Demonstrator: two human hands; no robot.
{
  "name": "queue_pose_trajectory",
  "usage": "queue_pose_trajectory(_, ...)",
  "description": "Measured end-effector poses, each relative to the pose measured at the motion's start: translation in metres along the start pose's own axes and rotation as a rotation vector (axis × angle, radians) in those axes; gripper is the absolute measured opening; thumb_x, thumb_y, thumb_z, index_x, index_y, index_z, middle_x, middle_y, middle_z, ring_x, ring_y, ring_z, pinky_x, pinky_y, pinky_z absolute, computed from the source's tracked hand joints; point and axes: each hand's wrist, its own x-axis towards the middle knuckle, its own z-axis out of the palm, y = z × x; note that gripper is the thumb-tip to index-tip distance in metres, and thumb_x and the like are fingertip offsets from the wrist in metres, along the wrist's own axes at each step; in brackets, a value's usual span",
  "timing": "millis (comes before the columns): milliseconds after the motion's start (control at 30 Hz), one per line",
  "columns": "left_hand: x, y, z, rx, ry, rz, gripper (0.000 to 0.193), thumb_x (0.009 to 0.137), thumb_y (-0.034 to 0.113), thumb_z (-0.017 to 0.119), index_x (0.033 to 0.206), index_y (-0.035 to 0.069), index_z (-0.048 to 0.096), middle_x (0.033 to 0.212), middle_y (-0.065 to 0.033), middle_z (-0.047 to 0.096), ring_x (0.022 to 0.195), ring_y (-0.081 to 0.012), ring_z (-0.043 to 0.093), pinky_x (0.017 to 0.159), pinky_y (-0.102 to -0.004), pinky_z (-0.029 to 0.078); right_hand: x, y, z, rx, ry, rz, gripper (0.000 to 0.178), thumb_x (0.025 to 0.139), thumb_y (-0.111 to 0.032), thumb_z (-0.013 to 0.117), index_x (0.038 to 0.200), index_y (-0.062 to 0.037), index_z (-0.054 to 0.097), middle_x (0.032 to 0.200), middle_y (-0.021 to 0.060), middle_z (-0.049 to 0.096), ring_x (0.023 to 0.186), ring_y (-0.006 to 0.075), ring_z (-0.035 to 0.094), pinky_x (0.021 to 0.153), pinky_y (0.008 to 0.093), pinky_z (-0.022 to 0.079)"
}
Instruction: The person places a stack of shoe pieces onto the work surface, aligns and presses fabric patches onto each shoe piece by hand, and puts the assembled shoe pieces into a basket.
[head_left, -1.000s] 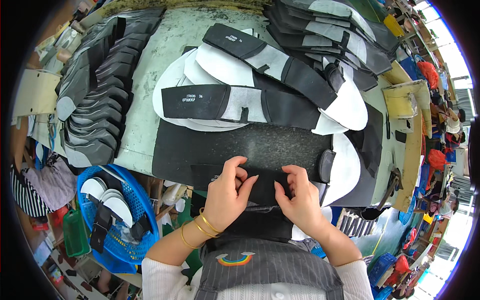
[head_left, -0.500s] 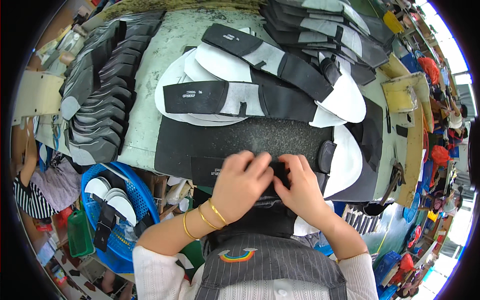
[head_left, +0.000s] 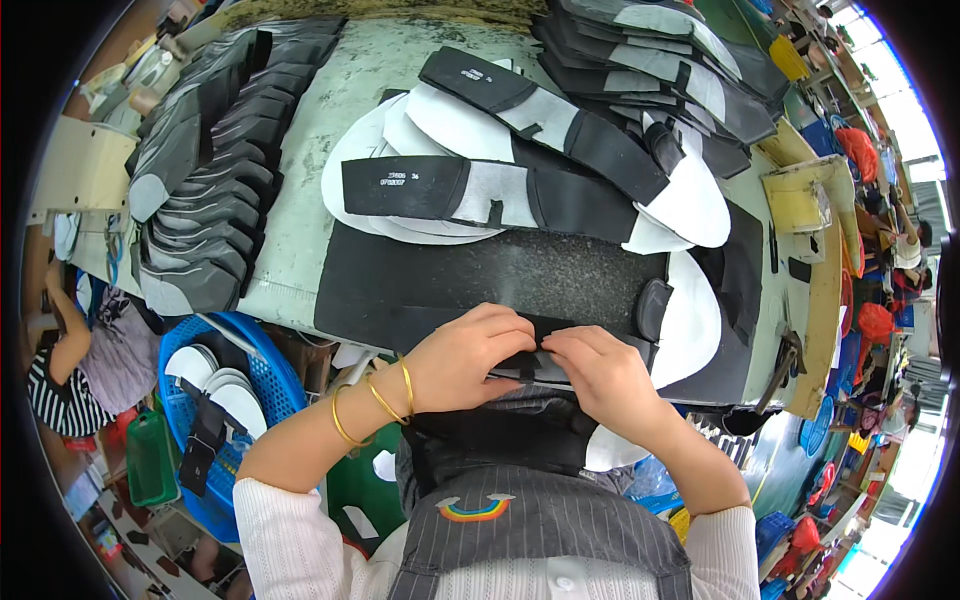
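At the near edge of the table, both my hands bend over a black shoe upper piece (head_left: 590,318) lying on a dark mat (head_left: 370,290). My left hand (head_left: 472,355) has its fingers bent and pressed together on the piece's near edge. Close beside it, my right hand (head_left: 605,375) pinches the same edge with thumb and fingers. A white rounded part (head_left: 695,320) with a small black tab (head_left: 653,308) spreads to the right of my hands. Just beyond lie more black upper pieces (head_left: 435,190) with grey middles, over white rounded linings (head_left: 355,165).
Overlapping rows of black pieces (head_left: 205,225) line the table's left side; another stack (head_left: 660,70) sits far right. A blue basket (head_left: 270,375) holding white and black pieces stands lower left. A metal tool (head_left: 782,370) rests by the yellowish right-hand edge. Another person's arm (head_left: 70,325) shows far left.
My left hand has shifted from on top of the black piece to its near edge, its wrist lower and further left. My right hand has moved slightly nearer to me.
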Motion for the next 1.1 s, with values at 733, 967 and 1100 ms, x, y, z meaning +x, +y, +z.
queue_pose_trajectory(733, -0.015, 0.019, 0.000, 0.757, 0.101, 0.272, 0.023, 0.071, 0.011, 0.060, 0.088, -0.002, 0.067, 0.099, -0.0136, 0.066, 0.098, -0.0260, 0.062, 0.091, -0.0370, 0.049, -0.011, -0.009, 0.011, -0.327, -0.054, -0.204, 0.030, 0.067, -0.013, 0.060, 0.094, -0.0008, 0.061, 0.104, 0.0102, 0.059, 0.107, 0.0275, 0.055, 0.087, 0.0351, 0.051)
queue_pose_trajectory(967, -0.020, 0.015, 0.013, 0.615, 0.258, 0.160, 0.025, 0.068, 0.008, 0.061, 0.090, -0.001, 0.067, 0.100, -0.0131, 0.067, 0.096, -0.0250, 0.065, 0.085, -0.0363, 0.052, -0.008, -0.023, 0.029, -0.624, 0.021, -0.336, 0.036, 0.068, -0.013, 0.056, 0.094, 0.0110, 0.060, 0.101, 0.0241, 0.062, 0.100, 0.0347, 0.060, 0.090, 0.0371, 0.049)
queue_pose_trajectory(1100, -0.026, 0.020, 0.028, 0.589, 0.292, 0.055, 0.038, 0.073, 0.008, 0.058, 0.109, -0.004, 0.060, 0.115, -0.0178, 0.061, 0.108, -0.0309, 0.059, 0.094, -0.0428, 0.046, -0.002, -0.021, 0.029, -0.483, -0.004, -0.274, 0.036, 0.068, -0.013, 0.056, 0.094, 0.0108, 0.060, 0.103, 0.0246, 0.062, 0.101, 0.0353, 0.060, 0.089, 0.0378, 0.050)
